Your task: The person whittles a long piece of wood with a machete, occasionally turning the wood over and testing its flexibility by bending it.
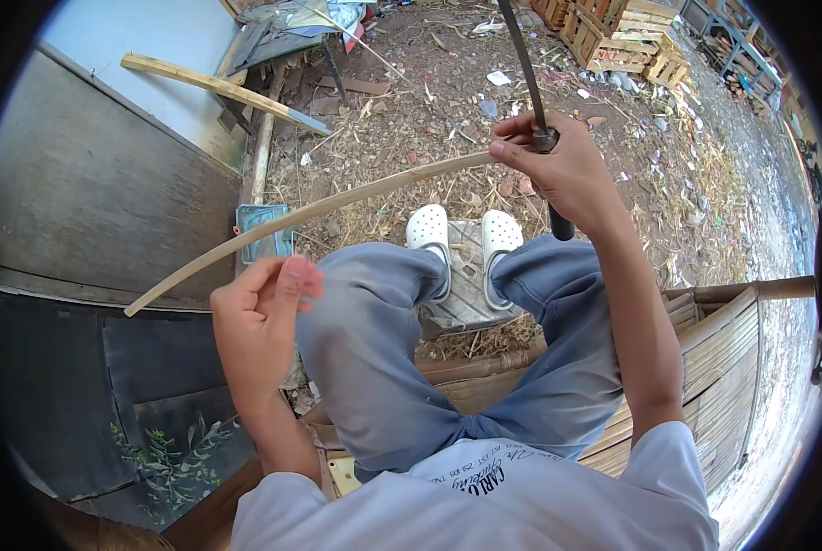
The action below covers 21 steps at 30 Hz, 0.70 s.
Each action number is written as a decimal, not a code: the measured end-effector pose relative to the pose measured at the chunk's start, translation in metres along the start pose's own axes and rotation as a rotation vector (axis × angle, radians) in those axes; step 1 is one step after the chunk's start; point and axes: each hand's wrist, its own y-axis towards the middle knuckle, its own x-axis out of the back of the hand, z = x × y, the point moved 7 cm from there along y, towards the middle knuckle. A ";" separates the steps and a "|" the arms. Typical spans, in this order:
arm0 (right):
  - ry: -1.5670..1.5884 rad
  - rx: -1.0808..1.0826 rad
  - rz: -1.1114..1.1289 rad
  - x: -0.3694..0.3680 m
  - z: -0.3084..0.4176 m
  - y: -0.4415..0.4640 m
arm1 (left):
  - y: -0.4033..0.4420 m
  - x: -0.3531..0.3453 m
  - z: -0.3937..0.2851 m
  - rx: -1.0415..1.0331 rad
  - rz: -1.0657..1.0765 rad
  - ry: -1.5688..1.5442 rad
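Observation:
My right hand [562, 170] is closed around a long-bladed knife [527, 78]. The dark blade points away from me, and the handle's black end sticks out below the palm. Between the thumb and fingers of the same hand is one end of a long, thin wooden strip [337, 198], probably bamboo. It curves down to the left, its far end free in the air. Below the strip, over my left knee, my left hand [262, 298] is raised with its fingers curled and pinched. The fingertips are slightly blurred, and anything between them is too small to make out.
I sit on a bamboo bench [718, 354], my white clogs [427, 228] on a wooden block [461, 275]. A blue plastic basket [264, 234] is at front left, beside a grey panel [108, 174]. A plank [218, 84] leans there. Wooden crates [613, 37] stand farther off on littered ground.

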 end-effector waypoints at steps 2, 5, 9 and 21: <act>-0.007 0.047 -0.013 -0.001 0.000 0.002 | -0.010 -0.003 -0.061 -0.607 -0.314 0.331; -0.033 0.256 -0.020 -0.002 0.010 0.001 | 0.022 -0.037 -0.074 -0.773 -0.157 0.595; -0.165 0.243 -0.070 0.000 0.017 -0.004 | 0.052 -0.079 -0.034 -0.304 0.476 0.367; -0.491 0.114 0.212 -0.074 -0.006 -0.028 | 0.060 -0.094 -0.006 -0.154 0.098 -0.150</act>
